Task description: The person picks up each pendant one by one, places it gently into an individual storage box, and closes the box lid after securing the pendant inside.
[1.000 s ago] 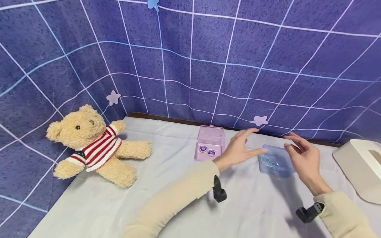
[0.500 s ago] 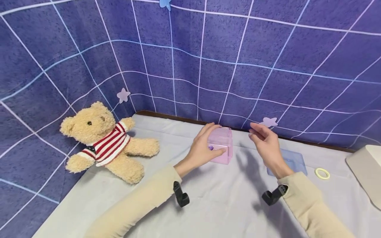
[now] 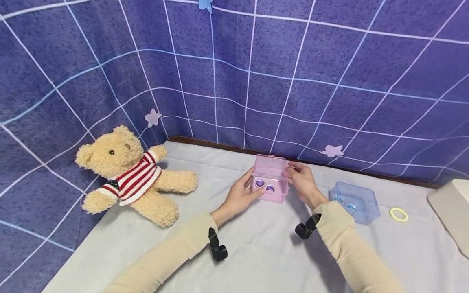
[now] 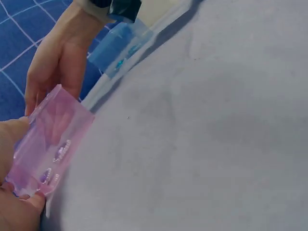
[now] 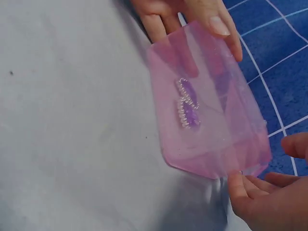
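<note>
A small pink see-through box stands on the white cloth with its lid raised toward the curtain. Two purple gem pieces with bead-like white edging lie inside. My left hand grips the box's left side, its thumb along the front. At the opposite side, my right hand touches the box; in the right wrist view, one digit meets the corner while another finger stands apart from it. Right of that hand sits a blue see-through box with pale blue gem pieces showing through.
A pale yellow ring lies right of the blue box. Farther right is a beige container. A teddy bear in a striped shirt leans at the left. A blue gridded curtain hangs behind the cloth-covered surface.
Both hands have moved left from the blue box to the pink one. My left hand has taken hold of its side and my right hand has reached the other. The yellow ring has come into view.
</note>
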`<state>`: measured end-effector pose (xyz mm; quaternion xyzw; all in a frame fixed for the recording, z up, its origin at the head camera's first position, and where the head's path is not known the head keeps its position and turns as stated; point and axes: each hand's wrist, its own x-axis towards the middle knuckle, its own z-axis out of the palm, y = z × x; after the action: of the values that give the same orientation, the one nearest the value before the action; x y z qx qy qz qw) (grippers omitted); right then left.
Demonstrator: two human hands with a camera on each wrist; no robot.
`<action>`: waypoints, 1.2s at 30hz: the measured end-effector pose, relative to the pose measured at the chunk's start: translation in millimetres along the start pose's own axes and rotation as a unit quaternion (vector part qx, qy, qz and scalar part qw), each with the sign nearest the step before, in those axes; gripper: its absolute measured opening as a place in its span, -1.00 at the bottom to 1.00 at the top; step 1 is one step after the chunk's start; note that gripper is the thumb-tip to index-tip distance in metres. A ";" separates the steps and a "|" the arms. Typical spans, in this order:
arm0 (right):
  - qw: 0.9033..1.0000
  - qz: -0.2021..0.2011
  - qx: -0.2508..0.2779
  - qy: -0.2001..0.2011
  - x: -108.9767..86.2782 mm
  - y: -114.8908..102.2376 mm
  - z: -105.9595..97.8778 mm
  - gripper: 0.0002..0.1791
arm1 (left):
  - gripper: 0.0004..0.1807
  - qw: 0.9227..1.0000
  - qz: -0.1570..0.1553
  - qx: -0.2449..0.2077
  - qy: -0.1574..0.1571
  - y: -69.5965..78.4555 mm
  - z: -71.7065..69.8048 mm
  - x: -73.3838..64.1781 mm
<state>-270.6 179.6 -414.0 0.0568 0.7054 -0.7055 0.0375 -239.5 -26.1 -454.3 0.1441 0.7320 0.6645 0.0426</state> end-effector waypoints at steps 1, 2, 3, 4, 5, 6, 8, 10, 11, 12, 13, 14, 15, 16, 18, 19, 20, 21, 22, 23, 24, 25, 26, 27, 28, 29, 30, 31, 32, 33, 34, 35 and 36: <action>1.000 0.003 0.003 -0.002 0.6 0.8 0.0 -0.50 | -0.14 1.000 -0.003 0.000 -0.001 -0.3 1.4 -0.3; 1.000 0.004 0.004 -0.002 1.1 1.2 -0.4 -0.50 | -0.15 1.000 -0.002 -0.001 0.000 -0.1 2.7 -0.7; 1.000 0.005 0.005 -0.002 1.6 1.3 -1.1 -0.51 | -0.15 1.000 -0.002 0.000 0.000 0.2 3.8 -1.1; 1.000 0.006 0.007 -0.001 1.9 1.3 -1.8 -0.50 | -0.16 1.000 -0.003 0.003 0.001 0.7 4.7 -1.6; 1.000 0.006 0.010 0.000 2.2 1.1 -2.6 -0.50 | -0.16 1.000 -0.002 0.008 0.001 1.0 5.3 -1.9; 1.000 0.005 0.014 0.001 2.4 0.8 -3.4 -0.49 | -0.16 1.000 0.001 0.011 0.001 1.3 5.8 -2.4; 1.000 0.004 0.026 0.006 3.1 0.5 -4.5 -0.50 | -0.16 1.000 0.006 0.010 0.000 1.8 6.0 -2.9; 0.999 0.002 0.037 0.009 3.8 0.4 -5.1 -0.50 | -0.16 1.000 0.004 0.007 0.000 1.4 5.7 -3.0; 0.999 0.000 0.041 0.012 4.1 0.1 -5.1 -0.50 | -0.16 1.000 0.005 0.007 0.000 1.2 5.5 -3.1; 0.999 -0.002 0.043 0.014 4.3 -0.4 -4.9 -0.50 | -0.16 1.000 0.004 0.006 0.001 1.2 5.3 -3.1; 0.999 -0.003 0.047 0.017 4.8 -1.0 -4.6 -0.51 | -0.16 1.000 0.000 0.006 0.002 1.2 5.1 -2.9; 0.999 -0.005 0.049 0.020 5.2 -2.0 -4.2 -0.51 | -0.15 1.000 -0.003 0.007 0.003 1.0 4.8 -2.7; 0.998 -0.006 0.052 0.021 5.6 -3.3 -3.7 -0.50 | -0.15 1.000 -0.005 0.009 0.005 1.1 4.6 -2.8; 0.998 -0.008 0.056 0.022 6.0 -4.8 -3.2 -0.49 | -0.15 1.000 -0.005 0.007 0.005 1.2 4.5 -2.9; 0.998 -0.009 0.065 0.023 6.9 -8.6 -2.4 -0.46 | -0.14 1.000 -0.011 0.005 0.005 1.0 4.3 -3.1; 0.997 -0.011 0.068 0.023 7.2 -10.6 -2.1 -0.43 | -0.15 1.000 -0.008 0.003 0.004 0.6 4.2 -3.2; 0.997 -0.014 0.069 0.022 7.1 -12.9 -1.7 -0.39 | -0.15 1.000 -0.009 0.001 0.003 0.1 4.2 -3.3; 0.997 -0.017 0.069 0.021 7.0 -15.0 -1.4 -0.36 | -0.15 1.000 -0.010 0.001 0.002 -0.3 4.1 -3.5; 0.997 -0.021 0.068 0.020 6.9 -16.9 -1.1 -0.34 | -0.15 1.000 -0.010 -0.001 0.001 -0.9 4.1 -3.6; 0.998 -0.024 0.063 0.019 6.8 -18.6 -0.7 -0.32 | -0.15 1.000 -0.012 0.001 0.002 -1.3 4.1 -3.6; 0.998 -0.029 0.055 0.016 6.6 -19.9 -0.2 -0.30 | -0.16 1.000 -0.011 0.001 0.002 -1.8 4.1 -3.7; 0.998 -0.033 0.047 0.011 6.5 -20.9 0.3 -0.29 | -0.16 1.000 -0.013 0.002 0.004 -1.9 4.0 -3.7; 0.999 -0.036 0.041 0.007 6.5 -21.4 0.5 -0.29 | -0.16 1.000 -0.012 0.004 0.005 -1.9 4.0 -3.6; 0.999 -0.038 0.036 0.005 6.6 -21.5 0.6 -0.30 | -0.16 1.000 -0.010 0.007 0.007 -1.9 4.1 -3.6; 0.999 -0.040 0.031 0.003 6.5 -21.4 0.4 -0.31 | -0.16 1.000 -0.007 0.010 0.008 -1.7 4.1 -3.4; 0.999 -0.041 0.029 -0.001 6.5 -21.1 -0.1 -0.33 | -0.16 1.000 -0.003 0.013 0.009 -1.5 4.2 -3.3; 0.999 -0.041 0.029 -0.006 6.2 -20.8 -1.0 -0.35 | -0.16 1.000 0.000 0.016 0.009 -1.3 4.3 -3.0; 0.998 -0.041 0.035 -0.009 5.8 -20.5 -1.9 -0.39 | -0.16 1.000 0.001 0.020 0.009 -1.0 4.3 -2.5; 0.998 -0.042 0.043 -0.016 5.3 -20.4 -3.5 -0.42 | -0.16 1.000 0.001 0.025 0.008 -1.1 4.2 -2.1; 0.998 -0.040 0.053 -0.022 4.5 -20.5 -4.8 -0.47 | -0.16 1.000 -0.002 0.026 0.007 -1.2 4.0 -1.8; 0.997 -0.039 0.059 -0.032 3.6 -20.7 -6.2 -0.51 | -0.14 1.000 -0.001 0.023 0.005 -1.2 3.7 -1.4; 0.996 -0.038 0.068 -0.043 2.7 -21.1 -7.4 -0.56 | -0.13 1.000 0.001 0.018 0.003 -1.8 3.2 -1.1; 0.995 -0.037 0.072 -0.059 1.7 -21.5 -9.0 -0.60 | -0.11 1.000 0.002 0.009 0.003 -2.1 2.6 -0.9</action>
<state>-274.9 188.7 -392.9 -0.0084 0.6506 -0.7578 0.0487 -238.2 -24.1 -456.8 0.1441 0.7381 0.6580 0.0381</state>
